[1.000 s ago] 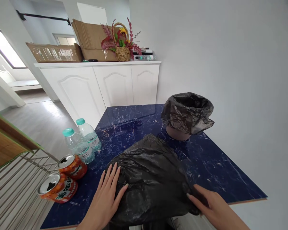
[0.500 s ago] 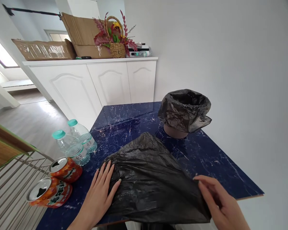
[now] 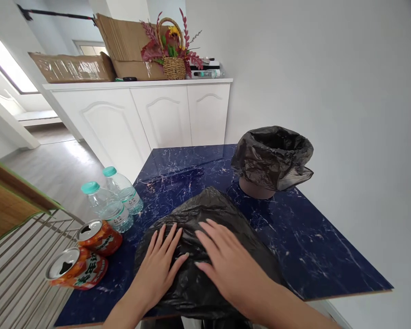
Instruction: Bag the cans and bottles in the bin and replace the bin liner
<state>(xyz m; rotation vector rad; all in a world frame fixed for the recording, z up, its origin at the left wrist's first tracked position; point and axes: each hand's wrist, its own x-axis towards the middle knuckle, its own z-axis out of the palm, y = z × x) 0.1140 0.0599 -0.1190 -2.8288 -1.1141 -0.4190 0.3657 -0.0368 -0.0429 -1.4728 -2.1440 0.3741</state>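
A black plastic bag (image 3: 208,205) lies spread on the dark blue marbled table, its near edge hanging over the front. My left hand (image 3: 157,265) rests flat on the bag's left part, fingers apart. Beside it, my right hand (image 3: 228,260) lies on the middle of the bag with its fingers stretched forward. Neither hand grips anything. Behind the bag to the right stands a brownish bin (image 3: 256,188), lined with another black bag (image 3: 270,160) folded over its rim.
Two orange cans (image 3: 101,240) and two clear bottles with teal caps (image 3: 114,210) line the table's left edge. Past them are a metal rack (image 3: 27,265) and a woven mat (image 3: 7,196). A white cabinet (image 3: 164,114) holds cardboard boxes (image 3: 71,67) and a flower basket (image 3: 174,67).
My right hand has let go of the bag's right corner and moved left onto its middle. The left hand still lies on the bag. The view has shifted slightly.
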